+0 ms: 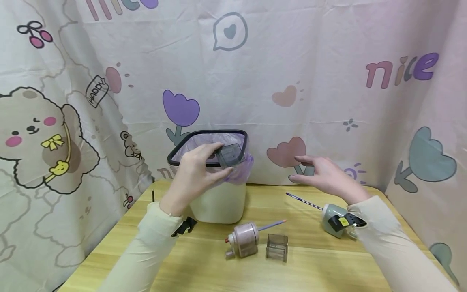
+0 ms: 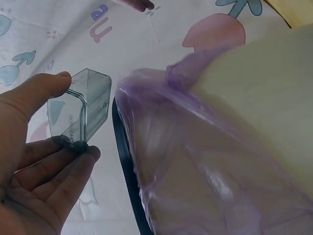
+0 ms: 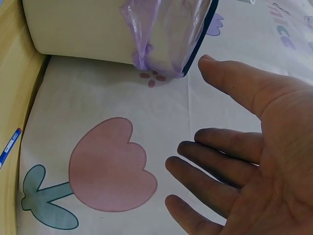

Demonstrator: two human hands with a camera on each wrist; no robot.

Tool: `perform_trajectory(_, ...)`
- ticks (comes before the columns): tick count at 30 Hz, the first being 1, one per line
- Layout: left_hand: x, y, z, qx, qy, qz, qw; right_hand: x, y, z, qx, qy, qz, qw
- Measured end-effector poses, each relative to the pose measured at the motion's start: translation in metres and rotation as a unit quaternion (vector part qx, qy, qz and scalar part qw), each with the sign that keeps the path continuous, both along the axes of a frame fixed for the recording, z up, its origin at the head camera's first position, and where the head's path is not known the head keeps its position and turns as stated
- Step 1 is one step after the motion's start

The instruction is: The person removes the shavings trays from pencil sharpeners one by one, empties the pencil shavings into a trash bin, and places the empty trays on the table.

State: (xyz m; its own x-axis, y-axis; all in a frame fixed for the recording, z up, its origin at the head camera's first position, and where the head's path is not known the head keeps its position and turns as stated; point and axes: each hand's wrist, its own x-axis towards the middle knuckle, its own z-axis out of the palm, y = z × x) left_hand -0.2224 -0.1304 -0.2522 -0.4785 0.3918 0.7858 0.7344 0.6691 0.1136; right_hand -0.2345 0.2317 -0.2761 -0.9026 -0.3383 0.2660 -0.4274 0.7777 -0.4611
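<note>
My left hand [image 1: 195, 172] pinches a clear grey plastic box [image 1: 229, 155], like a pencil sharpener's shavings drawer, between thumb and fingers. In the left wrist view the see-through box [image 2: 95, 100] shows no shavings inside. In the head view it overlaps the rim of a cream trash bin [image 1: 219, 202] lined with a purple bag [image 1: 241, 170]. My right hand [image 1: 324, 176] is raised over the table's right side, holding nothing, its fingers [image 3: 210, 186] apart and loosely extended.
On the wooden table [image 1: 310, 267], a pink crank sharpener [image 1: 246, 239] holds a blue pencil [image 1: 271, 225]. Beside it is another clear grey box [image 1: 277, 247]. A grey-green sharpener [image 1: 330, 215] with a dark-blue patterned pencil [image 1: 304, 201] lies under the right wrist. A printed curtain [image 1: 310, 61] hangs behind.
</note>
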Motion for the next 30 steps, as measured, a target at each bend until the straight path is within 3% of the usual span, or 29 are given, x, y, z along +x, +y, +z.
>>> perform_trajectory(11, 0.003, 0.020, -0.013, -0.015, 0.011, -0.029, 0.9994, 0.005, 0.011, 0.006, -0.001, -0.017, -0.023, 0.9996)
perform_trajectory(16, 0.002, 0.030, -0.023, -0.013, -0.006, -0.044, 0.9989, 0.007, 0.016, 0.003, 0.007, -0.009, -0.022, 0.9997)
perform_trajectory(25, 0.000, 0.048, -0.038, -0.019, 0.010, -0.089, 0.9958, 0.012, 0.024, -0.003, 0.017, -0.002, -0.028, 0.9995)
perform_trajectory(30, -0.001, 0.059, -0.048, -0.019, -0.002, -0.103, 0.9945, 0.015, 0.027, -0.007, 0.013, 0.003, -0.030, 0.9995)
